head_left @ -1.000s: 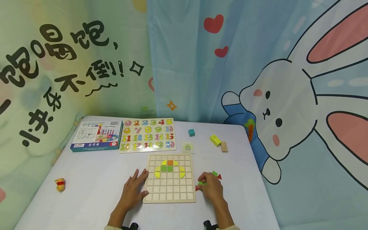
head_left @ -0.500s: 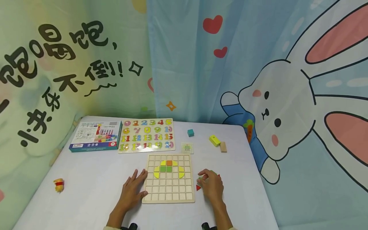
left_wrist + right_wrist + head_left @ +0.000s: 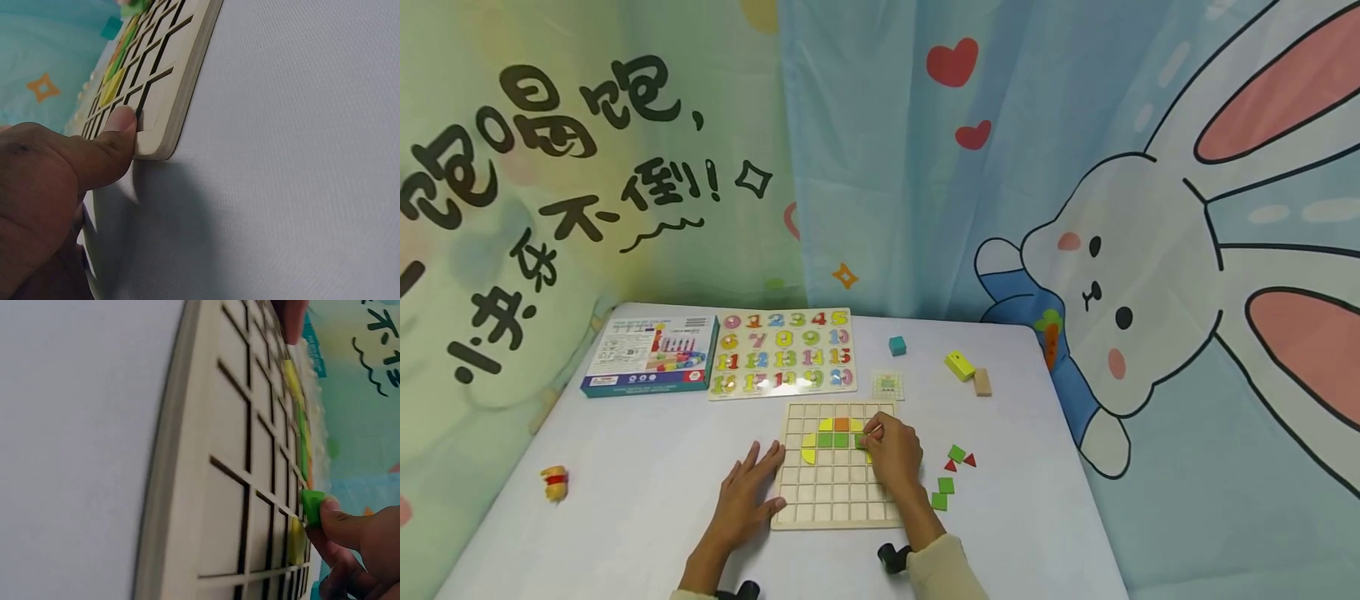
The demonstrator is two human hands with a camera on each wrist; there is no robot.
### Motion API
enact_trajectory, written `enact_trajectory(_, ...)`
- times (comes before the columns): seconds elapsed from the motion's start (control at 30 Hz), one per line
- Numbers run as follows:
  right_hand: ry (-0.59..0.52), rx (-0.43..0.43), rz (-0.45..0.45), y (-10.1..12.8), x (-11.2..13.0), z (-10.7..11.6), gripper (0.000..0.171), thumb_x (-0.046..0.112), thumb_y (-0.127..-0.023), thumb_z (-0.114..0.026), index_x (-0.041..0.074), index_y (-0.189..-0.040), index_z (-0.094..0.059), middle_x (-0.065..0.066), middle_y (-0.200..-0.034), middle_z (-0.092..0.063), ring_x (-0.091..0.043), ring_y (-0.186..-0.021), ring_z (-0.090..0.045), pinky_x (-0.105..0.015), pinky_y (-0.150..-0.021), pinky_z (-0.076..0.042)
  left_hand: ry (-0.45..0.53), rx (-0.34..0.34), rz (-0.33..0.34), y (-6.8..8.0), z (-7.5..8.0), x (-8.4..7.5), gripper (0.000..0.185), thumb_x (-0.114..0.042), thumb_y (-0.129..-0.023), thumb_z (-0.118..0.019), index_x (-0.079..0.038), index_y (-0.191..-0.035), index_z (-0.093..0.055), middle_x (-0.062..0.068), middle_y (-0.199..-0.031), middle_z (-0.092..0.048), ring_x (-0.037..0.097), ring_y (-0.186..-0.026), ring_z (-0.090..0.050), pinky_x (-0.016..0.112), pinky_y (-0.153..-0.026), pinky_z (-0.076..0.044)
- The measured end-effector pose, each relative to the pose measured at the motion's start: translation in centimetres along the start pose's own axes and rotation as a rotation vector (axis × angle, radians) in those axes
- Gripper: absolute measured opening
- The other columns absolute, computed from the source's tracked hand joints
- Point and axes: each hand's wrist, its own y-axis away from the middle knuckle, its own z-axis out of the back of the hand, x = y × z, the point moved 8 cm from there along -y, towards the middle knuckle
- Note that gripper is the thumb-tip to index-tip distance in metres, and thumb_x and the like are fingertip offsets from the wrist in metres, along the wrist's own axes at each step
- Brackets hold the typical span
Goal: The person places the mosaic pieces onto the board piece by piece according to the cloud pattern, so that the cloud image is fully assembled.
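Fingers (image 3: pixel 340 522) pinch one green tile (image 3: pixel 312 506) (three more loose (image 3: pixel 946 485)) — grid board (image 3: pixel 820 500).

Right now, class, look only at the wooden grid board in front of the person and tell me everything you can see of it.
The wooden grid board is a pale, square tray with rounded edges, divided by thin ribs into small square cells. It lies flat on the white table. Yellow curved, green square and orange square tiles fill some upper cells; most lower cells are empty. The left hand presses its left edge, thumb on the rim. The right hand pinches a green tile at an upper cell.
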Motion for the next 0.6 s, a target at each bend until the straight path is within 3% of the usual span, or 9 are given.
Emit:
enact_trajectory(0.3,0.042,0.064,0.047,-0.8,1.0,-1.5,0.015,0.013,-0.086,-0.088,0.019,-0.079,-0.075,0.009,-0.068,-0.064,-0.008,-0.065,-0.057,-0.030,-0.057,-0.044,0.001,0.015,0.013,0.1,-0.1,0.0,0.087,-0.012,-0.084,-0.087,-0.013,-0.161,-0.047,0.009,-0.171,-0.040,0.046,-0.163,-0.022,0.072,-0.129,-0.016)
enact_trajectory(0.6,0.005,0.087,0.074,-0.3,-0.4,0.6,0.018,0.016,-0.081,-0.093,0.020,-0.093,-0.080,0.007,-0.080,-0.067,-0.009,-0.074,-0.058,-0.028,-0.063,-0.046,0.003,0.009,0.004,0.1,-0.1,-0.2,0.086,-0.011,-0.083,-0.086,-0.011,-0.160,-0.048,0.011,-0.170,-0.040,0.047,-0.162,-0.023,0.072,-0.129,-0.016)
